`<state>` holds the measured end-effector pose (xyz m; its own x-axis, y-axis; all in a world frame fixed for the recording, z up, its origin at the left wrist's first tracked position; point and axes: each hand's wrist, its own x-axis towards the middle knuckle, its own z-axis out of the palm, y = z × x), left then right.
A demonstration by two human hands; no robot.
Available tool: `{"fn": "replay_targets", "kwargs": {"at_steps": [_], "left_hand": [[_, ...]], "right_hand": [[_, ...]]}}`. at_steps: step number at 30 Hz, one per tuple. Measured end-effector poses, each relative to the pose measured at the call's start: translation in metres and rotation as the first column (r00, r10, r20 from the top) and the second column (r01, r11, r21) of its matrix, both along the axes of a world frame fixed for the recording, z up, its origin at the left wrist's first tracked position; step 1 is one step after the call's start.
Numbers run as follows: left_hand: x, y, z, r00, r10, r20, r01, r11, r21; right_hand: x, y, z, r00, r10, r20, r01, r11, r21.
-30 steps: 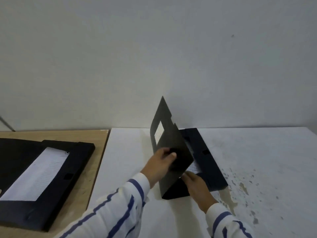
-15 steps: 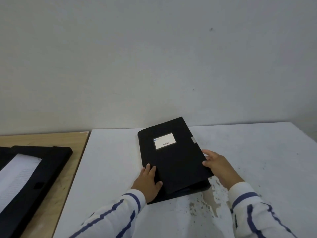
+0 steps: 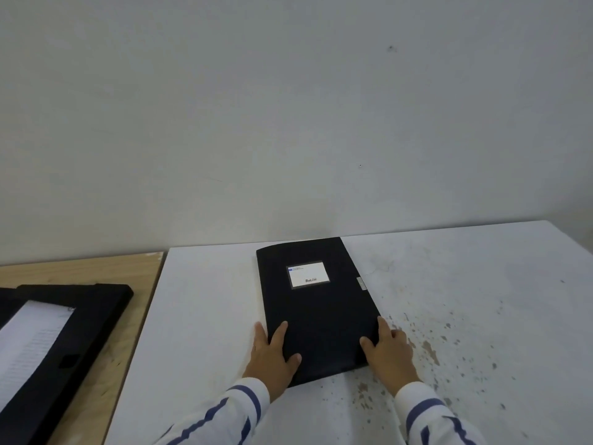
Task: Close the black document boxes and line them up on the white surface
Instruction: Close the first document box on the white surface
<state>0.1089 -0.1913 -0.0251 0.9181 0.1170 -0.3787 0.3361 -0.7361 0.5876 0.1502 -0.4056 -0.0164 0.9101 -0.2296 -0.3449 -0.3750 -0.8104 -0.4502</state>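
A person's left hand (image 3: 272,354) and right hand (image 3: 390,351), fingers spread, flank the closed black document box (image 3: 317,313) on the white tabletop (image 3: 205,316); even pressure from both sides should square it.

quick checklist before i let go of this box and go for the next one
1. Closed box lid flat: ok.
2. Box fully on the white surface: ok.
3. Clasp tab latched: cannot tell.
4. Left hand and right hand at the near corners, free to lift: ok.
5. Box square to the table edge: not ok, slightly angled.
6. Open box on the wooden table closed: not ok, papers showing.
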Motion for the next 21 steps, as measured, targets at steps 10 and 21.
{"fn": "replay_targets", "kwargs": {"at_steps": [10,21], "left_hand": [[0.022,-0.010,-0.004,0.999,0.004,0.033,0.002,0.982,-0.187],[0.062,-0.037,0.007,0.999,-0.030,0.024,0.032,0.995,-0.094]], "right_hand": [[-0.001,-0.008,-0.006,0.972,-0.225,0.066,0.202,0.947,0.251],[0.041,-0.028,-0.004,0.977,-0.204,0.055,0.187,0.956,0.225]]}}
